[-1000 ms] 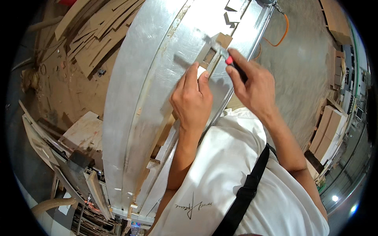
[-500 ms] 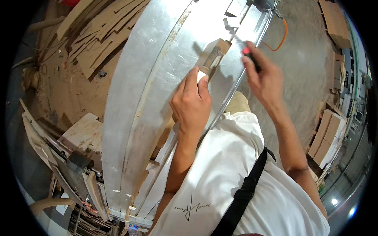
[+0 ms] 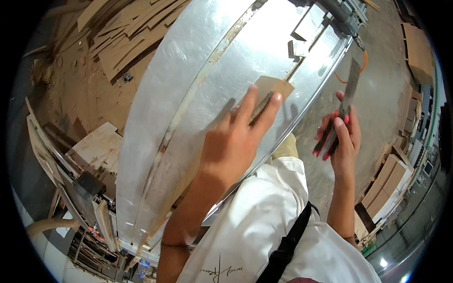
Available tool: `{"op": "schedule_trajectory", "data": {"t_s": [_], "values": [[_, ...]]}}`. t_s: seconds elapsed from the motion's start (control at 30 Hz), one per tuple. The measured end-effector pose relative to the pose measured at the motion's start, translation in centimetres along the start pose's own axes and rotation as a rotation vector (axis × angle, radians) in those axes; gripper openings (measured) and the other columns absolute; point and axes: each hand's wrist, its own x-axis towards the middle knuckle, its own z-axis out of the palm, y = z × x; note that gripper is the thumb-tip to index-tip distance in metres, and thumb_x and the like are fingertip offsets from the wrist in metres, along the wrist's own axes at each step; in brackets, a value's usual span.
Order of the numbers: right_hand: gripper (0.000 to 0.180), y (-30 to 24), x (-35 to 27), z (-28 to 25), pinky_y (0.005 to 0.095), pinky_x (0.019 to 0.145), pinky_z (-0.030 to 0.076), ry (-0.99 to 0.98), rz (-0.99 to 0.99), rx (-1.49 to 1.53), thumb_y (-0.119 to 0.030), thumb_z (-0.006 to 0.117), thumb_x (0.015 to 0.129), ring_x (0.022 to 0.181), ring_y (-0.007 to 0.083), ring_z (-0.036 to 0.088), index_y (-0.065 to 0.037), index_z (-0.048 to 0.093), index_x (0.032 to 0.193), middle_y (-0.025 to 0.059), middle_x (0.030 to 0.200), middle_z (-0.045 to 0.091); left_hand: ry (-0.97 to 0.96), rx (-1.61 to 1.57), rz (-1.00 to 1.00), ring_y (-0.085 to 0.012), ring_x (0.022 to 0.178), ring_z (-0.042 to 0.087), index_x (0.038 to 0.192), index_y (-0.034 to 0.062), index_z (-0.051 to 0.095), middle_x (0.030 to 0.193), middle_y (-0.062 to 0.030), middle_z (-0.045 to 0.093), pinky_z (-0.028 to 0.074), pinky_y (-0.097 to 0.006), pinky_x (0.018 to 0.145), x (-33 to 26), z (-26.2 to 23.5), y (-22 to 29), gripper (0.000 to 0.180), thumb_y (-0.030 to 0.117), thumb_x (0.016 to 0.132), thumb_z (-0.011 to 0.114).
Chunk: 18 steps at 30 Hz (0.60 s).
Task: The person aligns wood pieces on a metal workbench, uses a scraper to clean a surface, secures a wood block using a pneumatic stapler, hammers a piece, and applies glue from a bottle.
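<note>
Blur softens the left hand (image 3: 230,141), which lies over a brown wooden block (image 3: 270,86) on the metal table (image 3: 184,118). Two of its fingers are extended and spread apart across the block; the thumb is hard to pick out, and whether the hand grips the block or only rests against it cannot be told. The block's near part is hidden under the hand, so only its far end shows clear. Its long axis slants along the table, the far end pointing to the upper right.

Right of the table edge, the right hand (image 3: 347,134) is closed around a flat-bladed tool (image 3: 351,87). The grey blade points up and slightly right; the dark handle with red parts slopes to the lower left, partly covered by the fingers and smeared. At the top, a dark machine part (image 3: 340,16) is cut off.
</note>
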Motion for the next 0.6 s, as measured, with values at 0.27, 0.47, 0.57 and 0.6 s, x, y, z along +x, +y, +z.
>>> {"op": "schedule_trajectory", "data": {"t_s": [0.27,0.47,0.57,0.6], "values": [[0.035,-1.5,0.2,2.2,0.0245,0.055,0.045,-0.141,0.03,-0.194,-0.029,0.052,0.111,0.072,0.0083,0.06,-0.001,0.06,0.13,0.0021,0.08,0.061,0.168,-0.096,0.037,-0.033,0.107,0.075,0.137,0.0125,0.067,0.137,-0.0188,0.065,0.063,-0.037,0.081,-3.4,1.2,-1.5,0.054,-0.005,0.087,0.068],[0.032,-2.9,0.9,6.9,0.0324,0.052,0.04,-0.295,-0.003,-0.553,-0.026,0.054,0.111,0.052,0.0145,0.051,-0.001,0.063,0.093,0.0072,0.06,0.05,0.198,-0.219,-0.118,-0.0361,0.103,0.075,0.138,0.0066,0.062,0.128,-0.0202,0.069,0.062,-0.04,0.082,-6.5,1.7,-2.0,0.05,0.005,0.089,0.075],[0.036,-2.4,0.8,8.9,0.0387,0.051,0.039,-0.186,-0.069,-0.617,-0.026,0.056,0.109,0.047,0.0319,0.049,-0.002,0.059,0.082,0.0141,0.055,0.047,0.157,-0.239,-0.264,-0.037,0.101,0.075,0.135,0.0024,0.06,0.123,-0.02,0.072,0.062,-0.042,0.082,-7.7,2.0,-2.0,0.049,0.011,0.09,0.077],[0.036,-2.5,0.8,9.2,0.0406,0.051,0.04,-0.172,-0.077,-0.709,-0.026,0.056,0.109,0.049,0.0362,0.05,-0.002,0.059,0.081,0.0159,0.056,0.049,0.177,-0.195,-0.254,-0.036,0.102,0.075,0.131,0.0011,0.062,0.123,-0.0197,0.072,0.062,-0.042,0.081,-7.7,2.2,-2.1,0.048,0.017,0.089,0.079]]}}
